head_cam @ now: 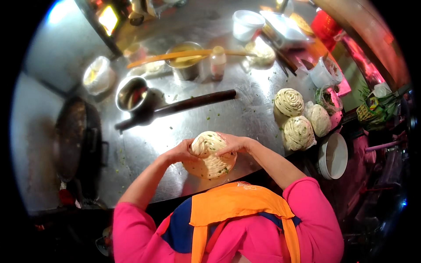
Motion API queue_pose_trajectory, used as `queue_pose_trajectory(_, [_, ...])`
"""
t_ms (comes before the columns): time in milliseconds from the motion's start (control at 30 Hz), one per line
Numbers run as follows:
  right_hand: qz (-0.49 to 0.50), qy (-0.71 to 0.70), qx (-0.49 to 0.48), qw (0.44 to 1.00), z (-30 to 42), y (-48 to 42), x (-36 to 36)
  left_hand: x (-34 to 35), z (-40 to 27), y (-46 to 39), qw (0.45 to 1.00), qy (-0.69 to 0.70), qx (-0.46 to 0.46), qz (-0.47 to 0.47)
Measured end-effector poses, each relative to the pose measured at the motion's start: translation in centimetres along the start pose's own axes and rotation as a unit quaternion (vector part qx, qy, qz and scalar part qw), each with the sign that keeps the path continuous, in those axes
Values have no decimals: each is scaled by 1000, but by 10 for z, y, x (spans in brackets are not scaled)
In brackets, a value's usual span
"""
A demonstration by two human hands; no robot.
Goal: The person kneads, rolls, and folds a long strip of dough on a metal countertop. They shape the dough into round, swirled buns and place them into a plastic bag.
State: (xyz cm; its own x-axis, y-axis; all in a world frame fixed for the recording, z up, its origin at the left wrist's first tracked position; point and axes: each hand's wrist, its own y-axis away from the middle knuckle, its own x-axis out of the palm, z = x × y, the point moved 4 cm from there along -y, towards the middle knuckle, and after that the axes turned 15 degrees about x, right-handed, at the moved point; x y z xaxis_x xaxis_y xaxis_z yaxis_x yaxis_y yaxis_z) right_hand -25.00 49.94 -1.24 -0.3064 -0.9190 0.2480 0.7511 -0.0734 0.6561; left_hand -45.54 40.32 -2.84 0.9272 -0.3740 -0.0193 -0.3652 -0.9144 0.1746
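Observation:
A large piece of layered dough [210, 166] flecked with chopped green onion rests at the near edge of the steel worktop [230, 121]. From the left, my left hand [184, 152] grips its side, fingers partly hidden behind the dough. My right hand [234, 144] holds the opposite side, with the thumb pressed onto the top. The far part of the dough stands up in a fold between both hands. To the right sit a coiled dough round [290, 102], a second coil [299, 132] and a third piece [318, 120], which looks covered in clear plastic.
Beyond the dough lies a dark rolling pin [197, 102], near a metal bowl [132, 93]. A wooden stick [187, 54] spans a steel pot [185, 70] beside a shaker bottle [217, 62]. At left stands a dark pan [77, 138]; a white bucket [334, 156] is off the right edge.

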Motion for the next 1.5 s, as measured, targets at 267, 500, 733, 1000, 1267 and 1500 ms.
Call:
queue_pose_trajectory(267, [72, -62, -20, 995, 61, 35, -9, -12, -99, 5, 996, 87, 15, -16])
queue_pose_trajectory(500, [-4, 117, -79, 990, 115, 105, -26, -10, -200, 39, 940, -271, 208, -7])
queue_pose_trajectory(733, [-471, 368, -226, 769, 49, 27, -41, -8, -97, -13, 864, -404, 114, -278])
queue_pose_trajectory(1000, [-518, 521, -147, 662, 25, -54, -15, 10, 6, -87, 787, -565, 119, -216])
queue_pose_trajectory(1267, [-518, 529, -121, 662, 21, -49, -16, 16, 0, -87, 762, -605, 81, -215])
queue_pose_trajectory(1500, [-501, 517, -134, 681, 23, -32, -20, 13, -10, -79, 757, -627, 60, -171])
